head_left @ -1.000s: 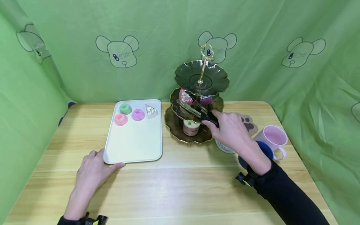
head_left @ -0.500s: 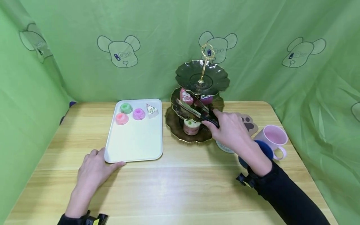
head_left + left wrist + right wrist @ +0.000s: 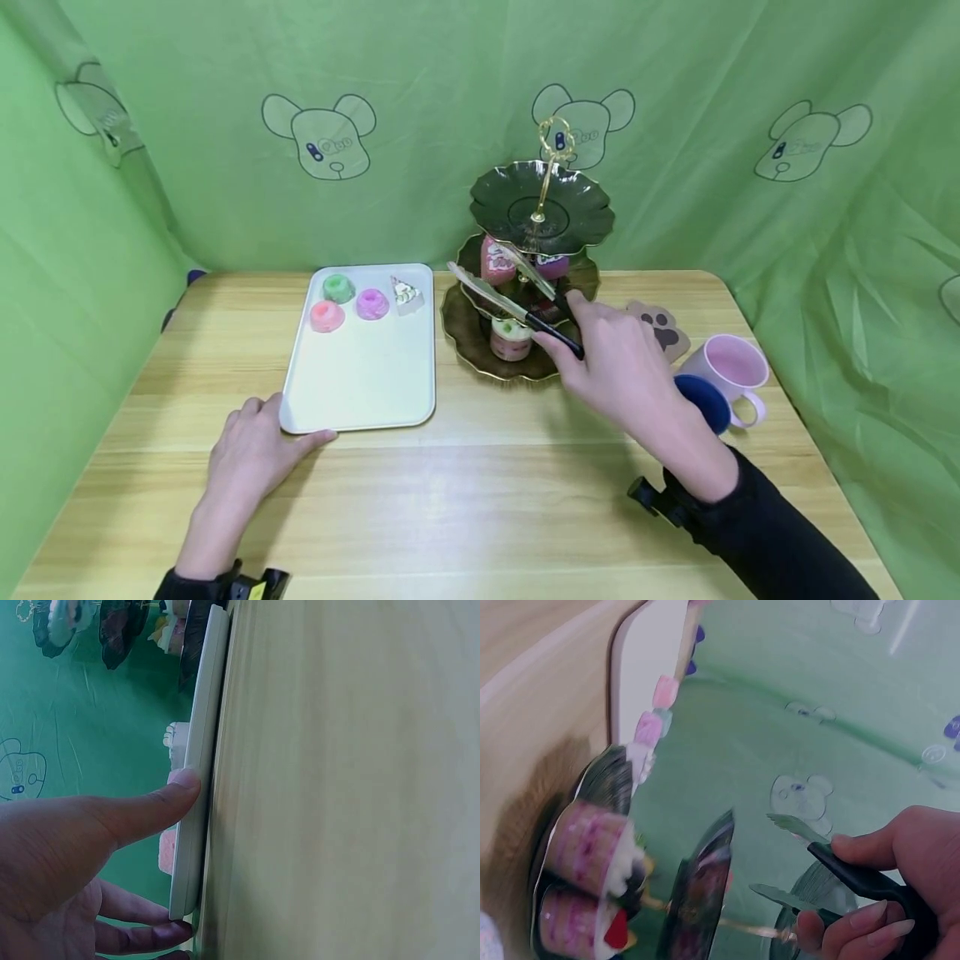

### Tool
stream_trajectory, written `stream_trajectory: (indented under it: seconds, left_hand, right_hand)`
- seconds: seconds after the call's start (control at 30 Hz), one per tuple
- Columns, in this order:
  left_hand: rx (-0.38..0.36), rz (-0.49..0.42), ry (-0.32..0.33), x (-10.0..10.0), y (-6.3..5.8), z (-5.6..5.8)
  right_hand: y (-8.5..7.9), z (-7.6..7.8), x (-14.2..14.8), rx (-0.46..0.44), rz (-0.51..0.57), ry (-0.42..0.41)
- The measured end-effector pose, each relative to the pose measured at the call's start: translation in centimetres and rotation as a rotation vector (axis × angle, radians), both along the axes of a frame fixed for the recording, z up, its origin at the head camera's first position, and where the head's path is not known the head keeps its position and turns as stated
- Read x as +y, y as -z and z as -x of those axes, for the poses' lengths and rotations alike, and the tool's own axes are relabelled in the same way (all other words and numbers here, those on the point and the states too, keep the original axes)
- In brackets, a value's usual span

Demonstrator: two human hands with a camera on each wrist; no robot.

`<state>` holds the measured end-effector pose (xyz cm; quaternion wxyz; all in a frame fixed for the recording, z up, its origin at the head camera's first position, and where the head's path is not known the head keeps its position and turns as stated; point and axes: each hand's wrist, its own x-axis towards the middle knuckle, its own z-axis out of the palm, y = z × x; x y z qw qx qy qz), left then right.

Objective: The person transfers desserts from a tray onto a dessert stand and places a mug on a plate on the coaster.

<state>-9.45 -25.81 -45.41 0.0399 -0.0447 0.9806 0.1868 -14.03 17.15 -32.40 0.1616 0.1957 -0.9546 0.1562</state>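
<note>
My right hand [image 3: 622, 358] holds black-handled tongs [image 3: 551, 325], their two tips spread apart beside the middle tier of a dark, gold-rimmed cake stand [image 3: 543, 208]. A pink heart-like cake [image 3: 497, 260] sits on that tier near the tips, with a purple cake [image 3: 553, 267] to its right. In the right wrist view nothing lies between the tong tips. My left hand [image 3: 251, 450] grips the near left corner of a white tray [image 3: 360, 383], thumb [image 3: 184, 787] against its near edge and fingers at its side. On the tray are small ring-shaped sweets [image 3: 327, 316] and a cake slice [image 3: 406, 295].
Cup desserts with cream [image 3: 589, 851] stand on the stand's bottom tier. To the right are a pink mug [image 3: 731, 362], a dark blue cup [image 3: 703, 400] and a brown paw-shaped coaster [image 3: 660, 329]. A green curtain [image 3: 420, 208] hangs behind the table.
The tong tips have spread wider, the near one shifting left past the tier's edge. My right hand has come slightly nearer. The pink cake stays on its tier; my left hand keeps its place.
</note>
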Motion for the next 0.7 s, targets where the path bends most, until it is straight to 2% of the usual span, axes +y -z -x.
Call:
stream_trajectory:
  seconds: [0.13,0.4,0.5,0.7]
  left_hand:
    - [-0.003,0.001,-0.001,0.0,0.0,0.0]
    - [-0.003,-0.001,-0.002,0.1,0.0,0.0]
    - [0.0,0.001,-0.007,0.1,0.0,0.0]
    - [-0.005,0.001,-0.009,0.0,0.1,0.0]
  right_hand:
    - [0.5,-0.7,-1.5,0.028,0.029,-0.034]
    - [3.0,-1.2,-5.2,0.023,0.055,-0.094]
    - [4.3,-0.9,-6.7,0.007,0.029,-0.084]
    - [7.1,0.7,-9.2,-0.092,-0.04,-0.002]
